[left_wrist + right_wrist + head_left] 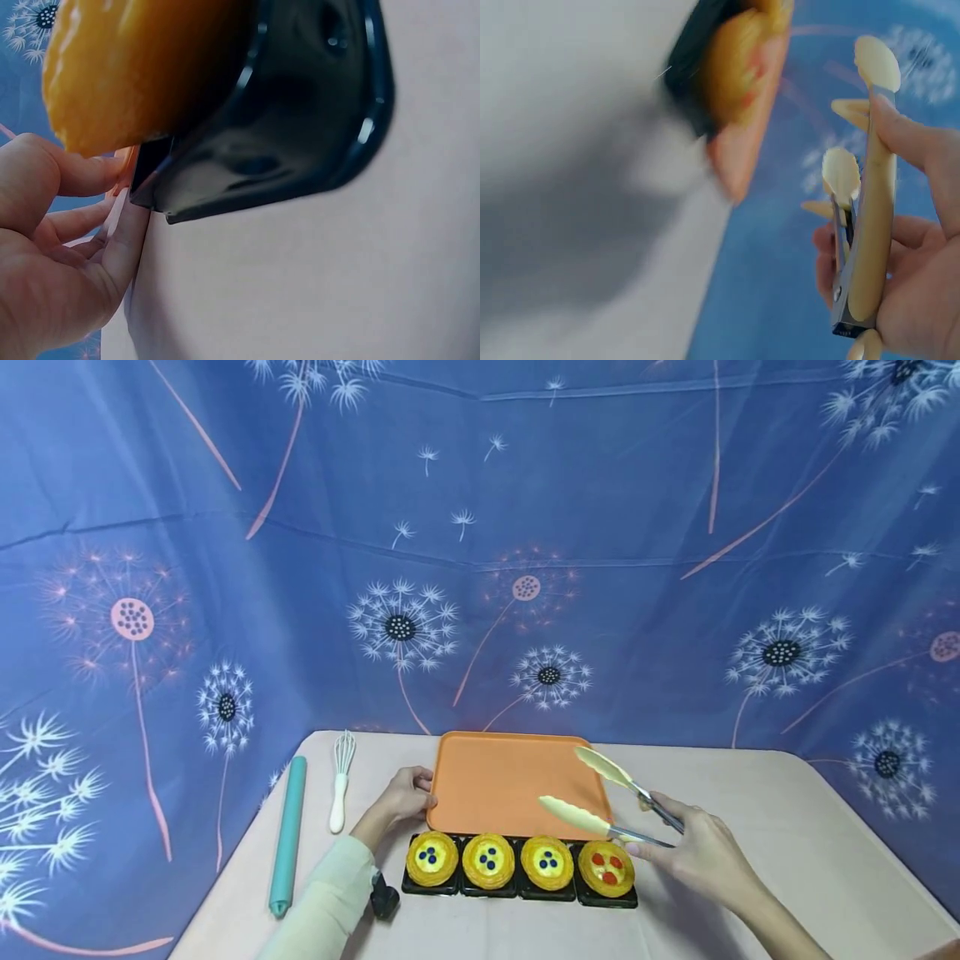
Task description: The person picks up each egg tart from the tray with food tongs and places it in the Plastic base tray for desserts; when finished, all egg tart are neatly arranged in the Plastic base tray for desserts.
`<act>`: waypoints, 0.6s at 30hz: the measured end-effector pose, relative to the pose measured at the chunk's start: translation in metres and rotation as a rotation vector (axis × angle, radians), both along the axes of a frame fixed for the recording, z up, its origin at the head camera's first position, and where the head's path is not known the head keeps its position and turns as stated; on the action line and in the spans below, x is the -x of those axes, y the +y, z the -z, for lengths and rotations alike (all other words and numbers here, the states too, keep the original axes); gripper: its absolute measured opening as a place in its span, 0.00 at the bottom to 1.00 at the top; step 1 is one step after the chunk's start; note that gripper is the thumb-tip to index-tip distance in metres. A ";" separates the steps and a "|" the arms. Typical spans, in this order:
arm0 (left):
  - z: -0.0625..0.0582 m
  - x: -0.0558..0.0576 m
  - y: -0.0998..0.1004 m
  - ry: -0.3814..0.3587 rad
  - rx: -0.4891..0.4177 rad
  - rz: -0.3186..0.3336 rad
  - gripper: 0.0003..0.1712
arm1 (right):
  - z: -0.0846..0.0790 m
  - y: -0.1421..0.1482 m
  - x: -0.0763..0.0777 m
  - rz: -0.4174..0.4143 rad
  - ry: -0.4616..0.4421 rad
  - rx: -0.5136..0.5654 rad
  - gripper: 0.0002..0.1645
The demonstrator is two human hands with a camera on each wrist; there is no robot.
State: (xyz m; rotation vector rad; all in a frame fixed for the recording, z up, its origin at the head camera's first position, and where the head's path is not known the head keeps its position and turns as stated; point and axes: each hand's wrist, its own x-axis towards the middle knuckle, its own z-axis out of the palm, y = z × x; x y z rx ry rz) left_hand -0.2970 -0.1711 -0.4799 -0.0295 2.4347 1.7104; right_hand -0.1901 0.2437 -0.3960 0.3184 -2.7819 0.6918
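An orange tray point(495, 781) lies on the table, its left edge pinched between the thumb and fingers of my left hand point(405, 795). My right hand point(701, 852) holds metal tongs point(874, 225) with cream-coloured tips, spread apart over the tray's right side. Along the tray's near edge stands a row of tarts in black plastic holders. Three carry blueberries, such as the leftmost tart point(432, 858); the rightmost tart point(606, 868) has red fruit pieces on it. In the left wrist view, one black holder point(285, 142) with its tart point(142, 75) is close beside my hand.
A white whisk point(340, 785) and a teal rolling pin point(288, 839) lie at the table's left side. Behind the table hangs a blue cloth point(637, 635) with a dandelion print. The pale tablecloth point(810, 852) stretches out to the right.
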 end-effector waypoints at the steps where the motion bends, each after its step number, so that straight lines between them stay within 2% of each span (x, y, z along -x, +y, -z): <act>1: 0.000 0.000 0.000 0.001 0.002 0.000 0.28 | 0.003 0.011 0.000 0.037 -0.015 -0.002 0.56; 5: 0.000 -0.001 0.002 -0.010 0.010 -0.005 0.27 | 0.018 0.048 -0.002 0.169 -0.113 -0.029 0.60; 9: -0.001 -0.001 0.003 -0.007 0.014 0.006 0.28 | 0.027 0.071 0.001 0.278 -0.228 -0.038 0.65; 15: -0.001 0.001 0.002 0.007 0.027 -0.007 0.28 | 0.042 0.076 0.016 0.381 -0.205 -0.014 0.65; 18: 0.000 0.001 0.003 0.010 0.030 -0.010 0.28 | 0.050 0.072 0.022 0.441 -0.204 0.004 0.55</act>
